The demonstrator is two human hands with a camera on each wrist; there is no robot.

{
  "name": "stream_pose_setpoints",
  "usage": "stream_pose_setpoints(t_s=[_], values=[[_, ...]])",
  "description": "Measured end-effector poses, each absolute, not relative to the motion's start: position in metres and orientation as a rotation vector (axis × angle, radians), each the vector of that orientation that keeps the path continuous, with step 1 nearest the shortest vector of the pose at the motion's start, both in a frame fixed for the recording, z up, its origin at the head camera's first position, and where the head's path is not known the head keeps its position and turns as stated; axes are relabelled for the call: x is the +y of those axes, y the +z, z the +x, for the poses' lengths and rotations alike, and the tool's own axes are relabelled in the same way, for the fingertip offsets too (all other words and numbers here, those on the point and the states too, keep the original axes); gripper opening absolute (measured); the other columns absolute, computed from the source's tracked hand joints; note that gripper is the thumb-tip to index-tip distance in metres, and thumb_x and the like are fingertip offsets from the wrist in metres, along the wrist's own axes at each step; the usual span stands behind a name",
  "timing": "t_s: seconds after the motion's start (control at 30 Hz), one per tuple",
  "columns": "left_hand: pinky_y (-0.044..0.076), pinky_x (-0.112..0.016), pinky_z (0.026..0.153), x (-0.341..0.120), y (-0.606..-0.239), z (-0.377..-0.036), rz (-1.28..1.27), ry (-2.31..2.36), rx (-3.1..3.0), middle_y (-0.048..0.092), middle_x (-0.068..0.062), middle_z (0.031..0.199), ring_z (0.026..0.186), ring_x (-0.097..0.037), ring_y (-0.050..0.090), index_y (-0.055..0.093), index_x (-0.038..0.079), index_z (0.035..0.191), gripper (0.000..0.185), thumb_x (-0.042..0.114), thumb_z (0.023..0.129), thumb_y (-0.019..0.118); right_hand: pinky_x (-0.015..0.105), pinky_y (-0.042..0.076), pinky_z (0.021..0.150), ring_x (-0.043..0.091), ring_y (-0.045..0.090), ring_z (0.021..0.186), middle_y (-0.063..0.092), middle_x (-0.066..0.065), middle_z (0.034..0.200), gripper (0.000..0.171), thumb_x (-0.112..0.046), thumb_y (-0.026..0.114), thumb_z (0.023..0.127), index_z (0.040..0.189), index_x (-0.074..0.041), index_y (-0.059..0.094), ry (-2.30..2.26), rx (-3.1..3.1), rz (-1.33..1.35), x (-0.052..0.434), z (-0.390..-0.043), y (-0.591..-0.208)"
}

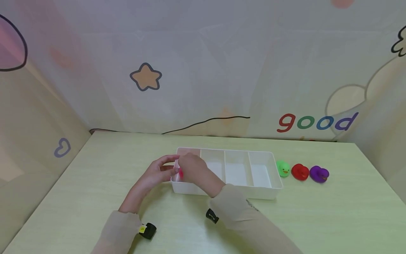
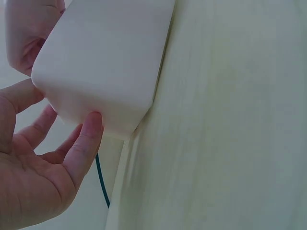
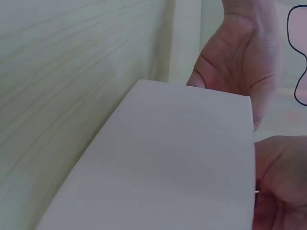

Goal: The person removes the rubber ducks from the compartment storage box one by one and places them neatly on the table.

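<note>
A white box (image 1: 257,192) with several compartments stands on the table. My left hand (image 1: 160,171) is at its left end. In the left wrist view the fingers of the left hand (image 2: 48,167) are spread and touch the outside of the box's end wall (image 2: 115,115). My right hand (image 1: 191,167) reaches down into the leftmost compartment with curled fingers. Beside them shows a small part of a bright pink object (image 1: 180,173); the rest is hidden, so its kind cannot be told. In the right wrist view the box wall (image 3: 177,153) covers the right fingertips.
A green rubber duck (image 1: 283,168), a red one (image 1: 300,172) and a purple one (image 1: 319,174) stand in a row right of the box. Behind the pale table (image 1: 95,169) hangs a printed cloth (image 1: 206,81).
</note>
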State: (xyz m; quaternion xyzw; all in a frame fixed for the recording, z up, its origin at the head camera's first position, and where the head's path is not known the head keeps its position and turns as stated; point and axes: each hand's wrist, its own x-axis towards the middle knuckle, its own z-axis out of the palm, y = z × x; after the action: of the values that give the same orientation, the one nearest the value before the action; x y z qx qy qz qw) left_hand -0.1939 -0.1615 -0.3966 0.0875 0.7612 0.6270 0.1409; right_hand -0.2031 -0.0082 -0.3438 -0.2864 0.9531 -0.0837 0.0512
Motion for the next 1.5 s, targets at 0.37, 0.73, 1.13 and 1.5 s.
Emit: stream_pose_setpoints(t_s=[0.37, 0.73, 1.13, 1.5], values=[[0.050, -0.038, 0.084, -0.160, -0.396, -0.194, 0.250, 1.826, 2.179, 0.040, -0.013, 0.136, 0.115, -0.030, 0.047, 0.043, 0.009, 0.134, 0.050, 0.013, 0.087, 0.060, 0.022, 0.045, 0.049, 0.012, 0.052, 0.066, 0.063, 0.000, 0.080, 0.015, -0.024, 0.070, 0.080, 0.093, -0.017, 0.071, -0.053, 2.935, -0.778, -0.018, -0.204, -0.352], [0.050, -0.038, 0.084, -0.160, -0.396, -0.194, 0.244, 1.811, 2.192, 0.041, -0.014, 0.134, 0.113, -0.031, 0.048, 0.044, 0.009, 0.132, 0.048, 0.014, 0.087, 0.060, 0.016, 0.037, 0.047, 0.010, 0.043, 0.058, 0.050, -0.005, 0.056, 0.015, -0.026, 0.071, 0.079, 0.078, -0.011, 0.069, -0.177, 2.984, -1.022, 0.000, -0.199, -0.345], [0.050, -0.039, 0.084, -0.159, -0.394, -0.193, 0.205, 1.763, 2.243, 0.039, -0.013, 0.135, 0.118, -0.034, 0.042, 0.045, 0.012, 0.133, 0.051, 0.021, 0.086, 0.063, 0.024, 0.050, 0.072, 0.016, 0.059, 0.080, 0.066, 0.003, 0.090, 0.030, -0.007, 0.073, 0.075, 0.104, -0.003, 0.064, -0.797, 2.899, -1.034, 0.047, -0.200, -0.324], [0.050, -0.038, 0.084, -0.160, -0.395, -0.193, 0.192, 1.776, 2.241, 0.039, -0.014, 0.135, 0.117, -0.033, 0.043, 0.045, 0.011, 0.132, 0.051, 0.019, 0.085, 0.064, 0.034, 0.053, 0.075, 0.021, 0.061, 0.087, 0.066, 0.008, 0.098, 0.034, -0.007, 0.073, 0.076, 0.107, 0.000, 0.063, -1.143, 2.855, -0.940, 0.103, -0.196, -0.319]])
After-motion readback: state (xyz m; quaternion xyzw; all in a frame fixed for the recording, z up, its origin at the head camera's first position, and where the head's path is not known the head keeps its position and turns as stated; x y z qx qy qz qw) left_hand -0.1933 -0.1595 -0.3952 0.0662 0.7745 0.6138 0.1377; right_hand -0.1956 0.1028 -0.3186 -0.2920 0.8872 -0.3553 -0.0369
